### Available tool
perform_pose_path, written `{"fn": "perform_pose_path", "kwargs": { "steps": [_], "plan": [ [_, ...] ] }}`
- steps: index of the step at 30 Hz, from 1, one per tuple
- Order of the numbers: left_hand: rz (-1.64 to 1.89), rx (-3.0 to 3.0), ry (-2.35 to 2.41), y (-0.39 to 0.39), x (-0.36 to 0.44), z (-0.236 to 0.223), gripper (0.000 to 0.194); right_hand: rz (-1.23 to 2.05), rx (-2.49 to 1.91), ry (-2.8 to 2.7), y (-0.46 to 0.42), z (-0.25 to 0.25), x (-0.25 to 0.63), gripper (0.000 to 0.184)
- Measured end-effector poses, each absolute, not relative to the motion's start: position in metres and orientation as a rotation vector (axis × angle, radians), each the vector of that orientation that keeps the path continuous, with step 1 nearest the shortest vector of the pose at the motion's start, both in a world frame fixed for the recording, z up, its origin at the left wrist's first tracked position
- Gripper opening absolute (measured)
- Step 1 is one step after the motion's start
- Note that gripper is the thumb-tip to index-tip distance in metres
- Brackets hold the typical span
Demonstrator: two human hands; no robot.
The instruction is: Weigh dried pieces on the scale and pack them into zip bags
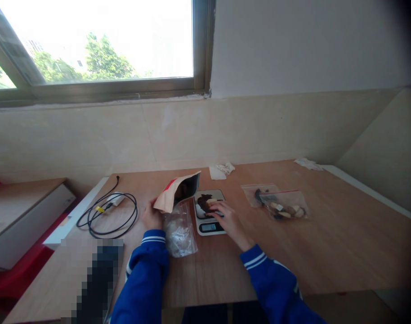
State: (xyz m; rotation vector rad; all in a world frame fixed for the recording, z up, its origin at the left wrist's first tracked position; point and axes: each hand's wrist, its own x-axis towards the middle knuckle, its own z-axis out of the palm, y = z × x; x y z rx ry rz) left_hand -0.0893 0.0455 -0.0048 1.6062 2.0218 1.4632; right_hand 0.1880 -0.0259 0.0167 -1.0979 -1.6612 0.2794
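My left hand (152, 216) is closed on the lower edge of a brown kraft-paper pouch (165, 198) with a dark lining. The pouch is tilted, its mouth open to the right, and brown contents show dimly inside. My right hand (225, 218) reaches over a white digital kitchen scale (203, 228), its fingers curled in a pinch among dark brown, flat dried pieces (203, 202) on the plate. A pale slice (212, 202) lies against the fingertips; what is between them is too small to make out. Below the pouch lies a clear zip bag (180, 234).
Two clear zip bags (286, 209) with dark and pale pieces lie to the right. Crumpled white paper (224, 170) sits behind the scale. At left are a coiled black cable (136, 211) with a white adapter (115, 199) and a pixelated dark object (97, 279).
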Motion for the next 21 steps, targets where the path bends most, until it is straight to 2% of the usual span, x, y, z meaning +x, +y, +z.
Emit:
{"fn": "perform_pose_path", "kwargs": {
  "steps": [5, 9, 15, 21],
  "plan": [
    [1.4, 1.552, 2.073, 0.045, -0.088, -0.002, 0.04, 0.078, -1.15, -1.544, -0.02, 0.026, 0.191, 0.011],
    [1.406, 1.58, 2.068, 0.044, -0.088, -0.001, 0.039, 0.041, -1.203, -1.413, -0.014, 0.024, 0.213, 0.017],
    [1.396, 1.582, 2.103, 0.043, -0.087, -0.001, 0.044, 0.313, -1.335, -1.418, -0.004, -0.007, 0.243, 0.033],
    [1.376, 1.55, 2.116, 0.043, -0.087, 0.003, 0.043, 0.487, -1.26, -1.511, 0.005, -0.012, 0.241, 0.037]
  ]
}}
